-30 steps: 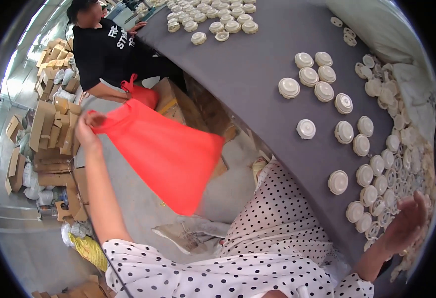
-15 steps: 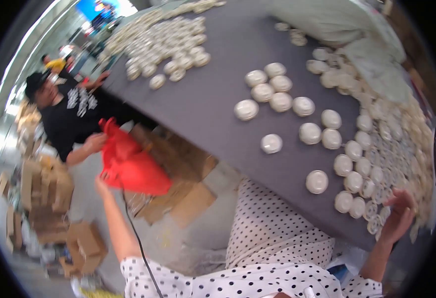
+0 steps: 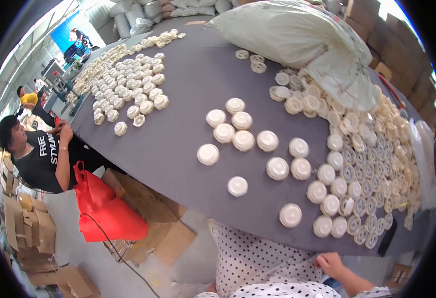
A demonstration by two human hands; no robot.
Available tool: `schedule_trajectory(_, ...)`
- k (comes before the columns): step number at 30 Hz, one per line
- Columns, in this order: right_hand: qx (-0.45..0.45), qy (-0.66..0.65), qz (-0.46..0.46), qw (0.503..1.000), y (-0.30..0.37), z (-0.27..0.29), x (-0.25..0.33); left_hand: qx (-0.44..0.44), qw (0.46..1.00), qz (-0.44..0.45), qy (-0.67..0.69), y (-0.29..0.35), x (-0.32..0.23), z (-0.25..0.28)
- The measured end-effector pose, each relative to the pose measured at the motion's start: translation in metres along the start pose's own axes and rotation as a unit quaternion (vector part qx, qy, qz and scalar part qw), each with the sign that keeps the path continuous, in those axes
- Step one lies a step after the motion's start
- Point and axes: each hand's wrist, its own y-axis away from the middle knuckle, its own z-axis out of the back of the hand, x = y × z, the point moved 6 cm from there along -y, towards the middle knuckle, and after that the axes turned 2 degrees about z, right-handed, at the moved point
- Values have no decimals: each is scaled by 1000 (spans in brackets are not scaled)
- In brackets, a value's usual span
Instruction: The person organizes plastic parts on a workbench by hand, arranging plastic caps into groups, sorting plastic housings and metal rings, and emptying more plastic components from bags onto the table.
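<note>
My right hand (image 3: 331, 264) is low by the table's near edge, against the polka-dot cloth (image 3: 262, 256) over my lap. Its fingers are curled in, and whatever may be inside them is hidden. My left hand does not show; only a small patch of skin appears at the lower edge. On the grey tabletop (image 3: 178, 107) above my right hand sit loose round white plastic pieces (image 3: 291, 215), some single, some grouped. To their right, ring-like pieces (image 3: 371, 196) lie packed in rows. The red bag (image 3: 109, 213) stands left of the table, apart from me.
A person in black (image 3: 41, 159) sits at the table's left side. More white pieces (image 3: 133, 92) cover the far left. A large pale sack (image 3: 297, 37) lies at the back above a heap of pieces. Cardboard boxes (image 3: 41, 228) stand on the floor; a dark cable (image 3: 121, 258) crosses it.
My left hand has left the red bag and the view. My right hand has come down from the ring pieces to my lap. The other person's hand is off the bag; the view has shifted.
</note>
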Motion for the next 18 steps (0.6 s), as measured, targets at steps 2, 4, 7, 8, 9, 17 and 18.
schedule_trajectory(2, 6, -12, -43, 999, -9, -8, -14, -4, 1000, -12, 19, -27, -7, -1)
schedule_trajectory(4, 11, 40, -139, 989, -10, -17, -25, -3, 999, -18, 36, -46, 1, 2)
schedule_trajectory(7, -8, 92, -142, 986, 14, -19, -107, 1, 997, -34, 65, -86, 11, 5)
schedule_trajectory(8, 39, 98, -198, 975, 27, -29, -140, 5, 996, -42, 73, -104, 7, 9)
schedule_trajectory(9, 83, 109, -257, 957, 53, -32, -212, 12, 995, -52, 89, -124, 1, 13)
schedule_trajectory(17, 174, 203, -139, 954, 99, -7, -259, 92, 978, -102, 156, -184, -32, 17)
schedule_trajectory(18, 170, 195, -148, 954, 100, -2, -230, 102, 978, -104, 149, -179, -31, 20)
